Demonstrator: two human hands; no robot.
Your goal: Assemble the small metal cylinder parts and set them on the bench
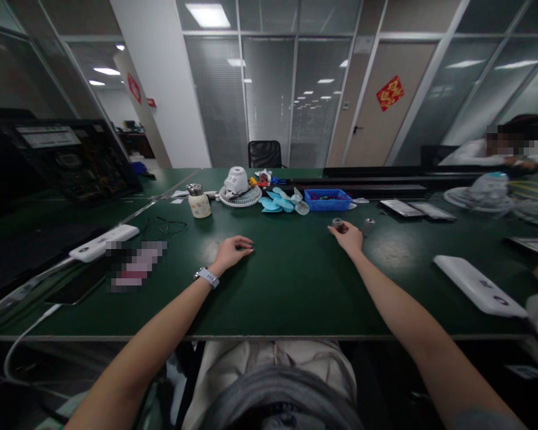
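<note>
My left hand (233, 249) rests on the green table (287, 286) with its fingers curled under and nothing visible in them; a watch sits on that wrist. My right hand (348, 236) reaches further out and its fingertips close around a small grey metal cylinder (338, 223). A second small metal cylinder (368, 226) stands just to the right of that hand. Beyond the hands lie a light-blue fan blade (281, 202), a white fan grille with its motor housing (238, 190) and a blue tray of small parts (327, 199).
A small cream flask (199, 202) stands left of the fan parts. White power strips lie at the left (104, 242) and right (479, 285). A dark device stands at far left (67, 158). Another person sits at the far right behind a second fan (488, 191).
</note>
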